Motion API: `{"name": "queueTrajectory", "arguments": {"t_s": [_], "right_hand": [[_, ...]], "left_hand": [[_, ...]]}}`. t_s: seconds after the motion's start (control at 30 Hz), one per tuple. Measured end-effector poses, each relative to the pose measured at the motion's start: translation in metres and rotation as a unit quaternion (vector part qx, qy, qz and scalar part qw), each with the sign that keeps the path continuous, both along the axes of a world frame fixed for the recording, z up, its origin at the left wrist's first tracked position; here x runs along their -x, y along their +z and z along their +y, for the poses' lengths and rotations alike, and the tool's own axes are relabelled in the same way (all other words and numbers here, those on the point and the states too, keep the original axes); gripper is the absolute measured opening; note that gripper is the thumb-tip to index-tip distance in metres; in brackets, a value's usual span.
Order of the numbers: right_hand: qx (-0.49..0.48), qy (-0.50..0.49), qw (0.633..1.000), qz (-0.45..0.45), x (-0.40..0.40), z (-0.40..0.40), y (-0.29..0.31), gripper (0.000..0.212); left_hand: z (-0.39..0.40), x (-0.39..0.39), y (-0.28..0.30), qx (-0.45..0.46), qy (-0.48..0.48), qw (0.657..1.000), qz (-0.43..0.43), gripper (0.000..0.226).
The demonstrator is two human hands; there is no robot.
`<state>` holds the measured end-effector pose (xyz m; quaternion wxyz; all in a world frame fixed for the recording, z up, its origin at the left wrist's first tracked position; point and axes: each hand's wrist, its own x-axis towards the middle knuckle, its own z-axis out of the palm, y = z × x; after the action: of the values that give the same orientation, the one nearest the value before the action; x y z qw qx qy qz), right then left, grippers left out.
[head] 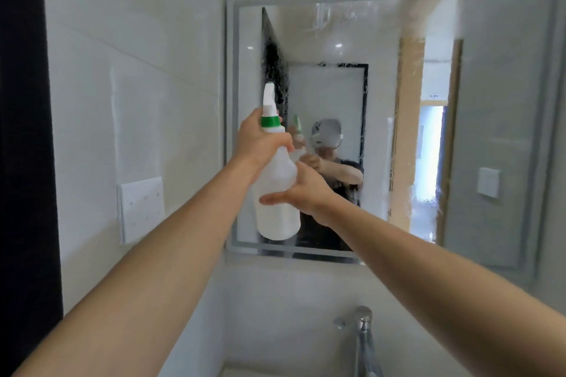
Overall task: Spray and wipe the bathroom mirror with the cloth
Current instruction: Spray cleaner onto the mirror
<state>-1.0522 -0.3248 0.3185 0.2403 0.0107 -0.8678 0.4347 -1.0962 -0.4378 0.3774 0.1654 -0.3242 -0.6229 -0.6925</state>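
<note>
Spraying stage. Both arms raised toward the rectangular wall mirror with a frosted grey border (505,101).

Left hand (260,141) wraps the neck of the translucent white plastic spray bottle with green collar and white trigger head (277,193), fingers closed round it just under the collar; whether a finger is on the trigger cannot be told, as the hand hides it. Right hand (301,193) steadies the bottle body from the side, fingers curled against the plastic, thumb lying across the front. Bottle upright, held up in front of the mirror's lower left, nozzle facing the glass.

Glass already carries wet: droplets and runs near the top centre, speckling down the left part, a streaky band right of centre. Far right pane looks largely dry, though blur makes this uncertain.

No cloth in view anywhere. Chrome tap (361,333) at bottom edge.

Judgement: spraying partly done, possibly more coverage wanted; wiping not begun, cloth yet to be fetched.
</note>
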Motion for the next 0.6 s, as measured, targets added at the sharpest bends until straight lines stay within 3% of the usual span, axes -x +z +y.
{"name": "queueTrajectory", "arguments": {"t_s": [0.2, 0.6], "right_hand": [[-0.026, 0.027, 0.999, 0.028, -0.007, 0.005, 0.047, 0.081], [-0.031, 0.013, 0.998, 0.053, -0.015, 0.003, 0.086, 0.081]], "left_hand": [[0.002, -0.009, 0.042, -0.036, 0.044, 0.998, 0.035, 0.038], [0.000, -0.021, 0.085, -0.045, -0.021, 0.998, 0.035, 0.046]]}}
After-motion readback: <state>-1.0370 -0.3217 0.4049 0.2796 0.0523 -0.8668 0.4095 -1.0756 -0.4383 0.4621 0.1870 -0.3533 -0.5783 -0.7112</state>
